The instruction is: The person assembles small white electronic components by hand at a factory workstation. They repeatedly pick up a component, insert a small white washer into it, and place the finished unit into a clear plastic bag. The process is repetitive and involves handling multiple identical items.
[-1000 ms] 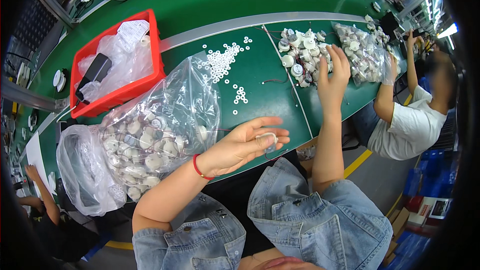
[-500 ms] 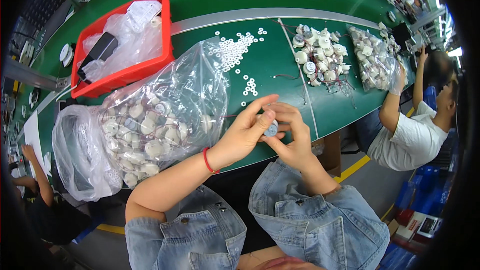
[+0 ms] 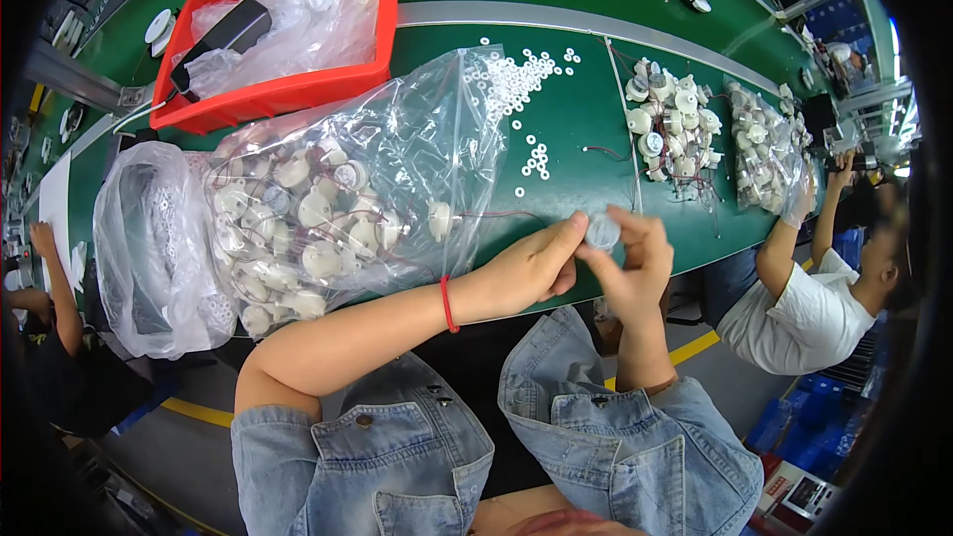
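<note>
My left hand (image 3: pixel 531 266) and my right hand (image 3: pixel 627 263) meet at the near edge of the green table (image 3: pixel 566 134). Together they pinch a small round white-grey part (image 3: pixel 602 231) between their fingertips. A red band sits on my left wrist. Just left of my hands lies a clear plastic bag (image 3: pixel 338 189) full of round white parts with thin wires. Several small white rings (image 3: pixel 516 89) are scattered on the table beyond my hands.
A red bin (image 3: pixel 288 89) with plastic bags and a black tool stands at the back left. A pile of white parts (image 3: pixel 670 124) and a second clear bag of parts (image 3: pixel 769 144) lie to the right. A person in a white shirt (image 3: pixel 794 308) works at the right.
My right hand came back from the pile of parts on the right and joined my left hand. Both now hold the small round part at the table's near edge.
</note>
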A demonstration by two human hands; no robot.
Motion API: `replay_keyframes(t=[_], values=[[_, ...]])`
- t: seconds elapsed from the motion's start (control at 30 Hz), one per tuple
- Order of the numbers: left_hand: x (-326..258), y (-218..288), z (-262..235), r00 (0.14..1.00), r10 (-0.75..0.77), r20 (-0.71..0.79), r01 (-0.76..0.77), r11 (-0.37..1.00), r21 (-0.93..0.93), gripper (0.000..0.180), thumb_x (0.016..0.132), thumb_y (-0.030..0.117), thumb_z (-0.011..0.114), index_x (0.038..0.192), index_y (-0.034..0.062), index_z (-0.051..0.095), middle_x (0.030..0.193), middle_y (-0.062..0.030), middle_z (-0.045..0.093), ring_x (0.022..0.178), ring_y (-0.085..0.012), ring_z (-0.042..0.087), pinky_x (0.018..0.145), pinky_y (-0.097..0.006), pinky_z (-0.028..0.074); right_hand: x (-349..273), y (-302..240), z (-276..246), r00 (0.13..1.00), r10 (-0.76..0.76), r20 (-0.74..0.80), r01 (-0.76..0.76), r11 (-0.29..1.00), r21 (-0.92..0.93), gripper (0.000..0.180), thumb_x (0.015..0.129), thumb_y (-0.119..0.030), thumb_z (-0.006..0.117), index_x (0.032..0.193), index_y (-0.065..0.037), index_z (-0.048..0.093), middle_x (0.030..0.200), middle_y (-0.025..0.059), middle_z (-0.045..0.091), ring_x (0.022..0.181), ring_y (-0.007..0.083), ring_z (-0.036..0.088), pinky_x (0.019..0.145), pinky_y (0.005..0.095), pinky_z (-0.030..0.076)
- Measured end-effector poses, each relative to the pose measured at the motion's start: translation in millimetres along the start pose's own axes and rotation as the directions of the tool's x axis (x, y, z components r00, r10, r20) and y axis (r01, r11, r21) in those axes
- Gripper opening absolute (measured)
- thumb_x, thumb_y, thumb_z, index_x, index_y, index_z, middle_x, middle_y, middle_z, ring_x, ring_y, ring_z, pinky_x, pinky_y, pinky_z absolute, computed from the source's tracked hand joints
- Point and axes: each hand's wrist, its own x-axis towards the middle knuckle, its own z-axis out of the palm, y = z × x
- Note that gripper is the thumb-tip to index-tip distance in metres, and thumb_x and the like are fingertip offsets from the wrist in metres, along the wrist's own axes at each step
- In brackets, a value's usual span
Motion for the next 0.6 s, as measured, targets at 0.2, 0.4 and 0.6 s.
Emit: replay_keyframes(t=[0.2,0.4,0.6], values=[[5,-10,3,0.912,0.367,-0.185,-0.247,0.848,0.469,0.029,0.104,0.026,0.043,0.105,0.0018,0.059,0.068,-0.0072,0.053,0.056,-0.0139,0.051,0.054,-0.029,0.041,24,13,2,0.955,0.291,0.059,-0.297,0.927,0.230,0.034,0.086,0.001,0.069,0.118,0.003,0.058,0.097,0.0059,0.062,0.080,0.0075,0.057,0.071,0.0199,0.047],[2,-8,2,0.855,0.498,-0.146,-0.160,0.520,0.839,0.016,0.096,0.017,0.053,0.094,0.0018,0.060,0.080,-0.0169,0.065,0.072,-0.0378,0.064,0.063,-0.045,0.050,21,19,2,0.918,0.331,0.220,-0.396,0.811,0.431,0.030,0.092,-0.004,0.062,0.121,0.003,0.057,0.098,0.0035,0.059,0.082,0.0067,0.054,0.071,0.0216,0.045],[-1,2,3,0.820,0.540,-0.187,-0.192,0.569,0.800,0.013,0.091,0.014,0.055,0.090,0.0018,0.060,0.076,-0.0159,0.064,0.067,-0.0360,0.063,0.059,-0.045,0.049,16,22,3,0.924,0.279,0.261,-0.379,0.759,0.530,0.030,0.094,-0.011,0.062,0.119,0.004,0.057,0.098,0.0033,0.061,0.081,0.0077,0.055,0.071,0.0217,0.046]])
